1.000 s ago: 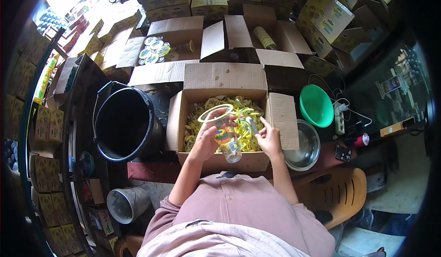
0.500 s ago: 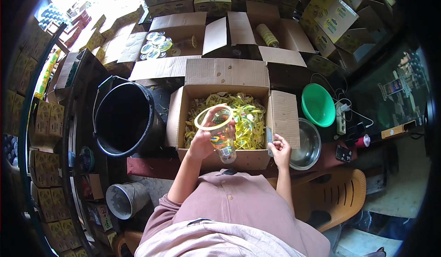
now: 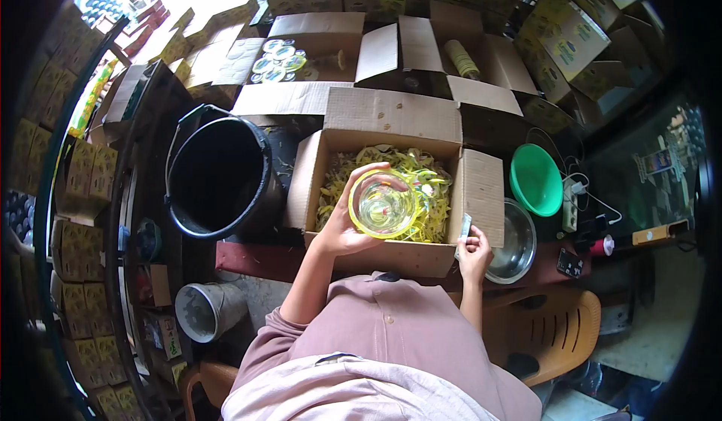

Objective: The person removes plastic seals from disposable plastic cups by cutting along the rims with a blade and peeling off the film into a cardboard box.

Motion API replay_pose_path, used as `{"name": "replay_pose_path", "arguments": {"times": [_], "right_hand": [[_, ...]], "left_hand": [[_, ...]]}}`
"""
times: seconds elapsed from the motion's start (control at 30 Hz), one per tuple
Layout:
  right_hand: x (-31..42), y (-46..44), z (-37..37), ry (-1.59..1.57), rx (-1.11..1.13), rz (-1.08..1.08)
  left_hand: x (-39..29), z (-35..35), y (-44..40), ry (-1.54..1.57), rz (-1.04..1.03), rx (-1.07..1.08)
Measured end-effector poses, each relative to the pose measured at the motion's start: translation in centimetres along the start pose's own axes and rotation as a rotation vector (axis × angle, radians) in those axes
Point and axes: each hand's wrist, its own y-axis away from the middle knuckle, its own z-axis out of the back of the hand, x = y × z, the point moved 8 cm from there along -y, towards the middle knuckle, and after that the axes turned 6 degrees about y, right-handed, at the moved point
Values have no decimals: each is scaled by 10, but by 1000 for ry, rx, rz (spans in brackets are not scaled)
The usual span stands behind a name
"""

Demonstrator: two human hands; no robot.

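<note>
My left hand [image 3: 352, 218] is wrapped round a clear plastic cup [image 3: 385, 204] with a yellow rim, its mouth turned up toward the camera. Beneath it an open cardboard box [image 3: 395, 114] holds a heap of yellow-green strips [image 3: 436, 210]. At the box's front right corner my right hand [image 3: 475, 252] pinches a small flat grey tool [image 3: 465, 226], which looks like a blade. The cup hides part of the strips.
A black bucket [image 3: 218, 177] stands left of the box. On the right are a green bowl [image 3: 536, 180], a metal bowl [image 3: 520, 244] and a power strip [image 3: 571, 209]. Behind, two open boxes hold lids [image 3: 278, 62] and stacked cups [image 3: 461, 59].
My left hand has tipped the cup so that its mouth faces the camera. My right hand has moved away from the cup to the box's right corner with the grey tool.
</note>
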Motion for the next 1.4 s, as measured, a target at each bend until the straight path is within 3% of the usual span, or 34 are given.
{"name": "replay_pose_path", "arguments": {"times": [0.2, 0.33, 0.57, 0.7, 0.73, 0.8, 0.87, 0.97, 1.07, 1.17, 1.23, 1.37, 1.4], "right_hand": [[4, 0, 11, 197, -60, 99], [6, -4, 12, 269, -28, 84], [86, -1, 15, 346, -208, 381], [145, 10, -13, -22, -93, 471], [170, 19, -17, 5, -41, 536], [234, 50, -17, -65, 36, 970], [296, 97, -20, 173, 137, 1374], [312, 123, -58, 338, 413, 1558], [286, 127, -96, 729, 720, 1504], [271, 135, -103, 751, 682, 1576], [266, 136, -106, 692, 782, 1514], [246, 136, -116, 640, 909, 1348], [242, 134, -118, 625, 937, 1302]], "left_hand": [[-4, 23, 10, 57, -56, -102], [-18, 37, 14, -64, -100, -165], [-27, 63, 35, -88, -152, -250], [-39, 61, 41, -219, -134, -229], [-37, 62, 41, -293, -91, -247], [-41, 58, 36, -401, -24, -159], [-38, 55, 33, -469, 51, -69], [-46, 40, 25, -529, -54, 122], [-37, 33, 28, -631, 101, 249], [-35, 34, 32, -642, 229, 324], [-31, 33, 37, -598, 346, 331], [-30, 22, 44, -836, 126, 407], [-25, 23, 46, -812, 206, 417]]}}
